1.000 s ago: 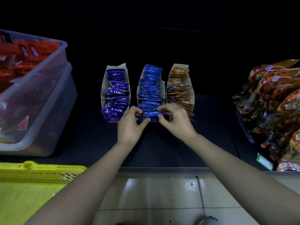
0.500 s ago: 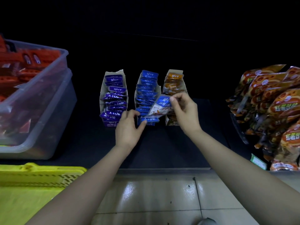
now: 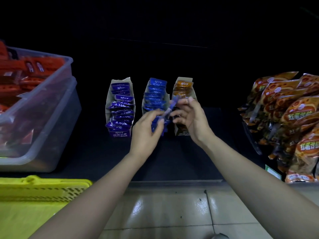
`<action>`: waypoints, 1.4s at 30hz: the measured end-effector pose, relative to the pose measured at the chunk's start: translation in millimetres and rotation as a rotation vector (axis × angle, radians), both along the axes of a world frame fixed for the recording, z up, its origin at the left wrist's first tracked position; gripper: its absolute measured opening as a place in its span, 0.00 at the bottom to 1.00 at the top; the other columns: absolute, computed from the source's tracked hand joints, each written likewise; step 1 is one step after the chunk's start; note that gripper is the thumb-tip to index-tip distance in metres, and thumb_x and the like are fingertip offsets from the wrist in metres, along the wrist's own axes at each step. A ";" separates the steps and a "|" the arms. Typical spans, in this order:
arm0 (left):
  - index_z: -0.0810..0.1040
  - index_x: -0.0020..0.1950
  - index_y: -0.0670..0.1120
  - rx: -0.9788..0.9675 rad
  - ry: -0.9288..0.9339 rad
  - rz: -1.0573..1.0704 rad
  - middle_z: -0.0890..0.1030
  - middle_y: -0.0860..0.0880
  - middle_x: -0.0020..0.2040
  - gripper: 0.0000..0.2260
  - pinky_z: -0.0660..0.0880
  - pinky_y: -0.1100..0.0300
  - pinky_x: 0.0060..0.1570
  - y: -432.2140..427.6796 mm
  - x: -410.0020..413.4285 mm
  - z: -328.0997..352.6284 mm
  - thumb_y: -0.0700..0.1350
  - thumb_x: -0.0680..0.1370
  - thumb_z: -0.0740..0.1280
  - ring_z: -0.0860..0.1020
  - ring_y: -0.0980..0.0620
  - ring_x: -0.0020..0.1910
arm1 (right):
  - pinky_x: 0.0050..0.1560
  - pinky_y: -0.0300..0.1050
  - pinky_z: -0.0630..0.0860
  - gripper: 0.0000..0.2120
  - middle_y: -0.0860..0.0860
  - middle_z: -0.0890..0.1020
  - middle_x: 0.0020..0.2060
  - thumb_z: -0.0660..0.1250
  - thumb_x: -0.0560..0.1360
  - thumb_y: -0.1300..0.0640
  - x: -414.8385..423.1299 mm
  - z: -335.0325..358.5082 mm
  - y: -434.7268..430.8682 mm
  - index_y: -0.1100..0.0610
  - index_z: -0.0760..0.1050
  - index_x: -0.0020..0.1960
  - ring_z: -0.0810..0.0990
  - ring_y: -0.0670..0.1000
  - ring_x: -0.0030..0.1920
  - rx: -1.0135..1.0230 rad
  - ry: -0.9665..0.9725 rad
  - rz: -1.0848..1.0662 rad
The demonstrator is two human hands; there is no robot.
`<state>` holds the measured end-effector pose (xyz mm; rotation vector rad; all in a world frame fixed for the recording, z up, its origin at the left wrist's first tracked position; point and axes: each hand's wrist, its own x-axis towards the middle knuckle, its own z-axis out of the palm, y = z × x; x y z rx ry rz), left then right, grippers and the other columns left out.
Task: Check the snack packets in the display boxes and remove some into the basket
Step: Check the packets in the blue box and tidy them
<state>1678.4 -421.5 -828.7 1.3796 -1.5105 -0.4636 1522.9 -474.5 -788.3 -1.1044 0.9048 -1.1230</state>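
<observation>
Centrally, a blurred blue packet held edge-on over the middle box — right hand pinching its top, left hand its lower end.

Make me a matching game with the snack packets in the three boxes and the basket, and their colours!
Things:
1. left box packets
2. middle box packets
3. right box packets
4. basket

Colours:
A. yellow
B. orange
C. purple
D. blue

Pairs: 1-C, 2-D, 3-B, 4-A
</observation>
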 end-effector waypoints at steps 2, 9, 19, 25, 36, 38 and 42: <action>0.81 0.57 0.48 0.037 0.053 -0.025 0.82 0.52 0.44 0.09 0.74 0.56 0.39 -2.2 1.0 -1.6 0.46 0.81 0.64 0.77 0.55 0.40 | 0.40 0.43 0.77 0.09 0.55 0.82 0.42 0.64 0.78 0.53 -1.2 -1.8 0.8 0.59 0.73 0.52 0.79 0.48 0.37 -0.050 0.068 -0.015; 0.82 0.48 0.47 0.231 0.525 -0.078 0.86 0.45 0.43 0.07 0.80 0.42 0.48 -6.4 0.3 -2.7 0.48 0.80 0.65 0.84 0.45 0.44 | 0.29 0.36 0.71 0.11 0.47 0.78 0.30 0.72 0.73 0.69 0.9 1.1 2.2 0.58 0.71 0.44 0.73 0.44 0.26 -0.150 0.143 -0.151; 0.83 0.55 0.43 0.091 0.504 -0.110 0.86 0.48 0.50 0.07 0.79 0.52 0.54 -2.6 3.7 3.9 0.40 0.78 0.69 0.83 0.50 0.51 | 0.40 0.40 0.79 0.12 0.53 0.82 0.40 0.71 0.74 0.60 1.8 -2.7 6.2 0.61 0.70 0.52 0.81 0.47 0.37 -0.123 0.104 -0.097; 0.84 0.56 0.44 -0.016 0.209 -0.131 0.81 0.50 0.56 0.12 0.74 0.61 0.61 -0.7 2.5 2.3 0.40 0.73 0.75 0.78 0.55 0.58 | 0.48 0.45 0.81 0.16 0.56 0.80 0.57 0.69 0.76 0.65 6.4 -3.7 8.0 0.60 0.66 0.59 0.83 0.53 0.53 -0.093 0.079 -0.026; 0.81 0.54 0.50 0.208 0.047 0.141 0.78 0.54 0.52 0.09 0.74 0.52 0.57 -2.4 24.7 -23.8 0.41 0.76 0.71 0.76 0.53 0.54 | 0.49 0.47 0.80 0.13 0.65 0.78 0.57 0.64 0.78 0.69 -2.7 -9.1 -3.9 0.53 0.68 0.53 0.82 0.55 0.54 -0.200 0.165 -0.205; 0.81 0.53 0.49 0.268 -0.026 0.149 0.80 0.54 0.49 0.08 0.75 0.50 0.55 -0.7 25.2 -30.5 0.40 0.75 0.71 0.77 0.51 0.53 | 0.47 0.45 0.80 0.13 0.64 0.78 0.57 0.64 0.78 0.70 -2.8 -11.6 -2.0 0.53 0.68 0.52 0.82 0.52 0.53 -0.193 0.178 -0.178; 0.80 0.53 0.48 0.329 -0.071 0.155 0.81 0.53 0.47 0.08 0.76 0.51 0.52 0.1 26.0 -38.4 0.43 0.74 0.73 0.78 0.50 0.51 | 0.45 0.39 0.79 0.12 0.53 0.79 0.48 0.63 0.77 0.73 1.1 -18.8 5.1 0.58 0.66 0.51 0.81 0.45 0.47 -0.226 0.218 -0.091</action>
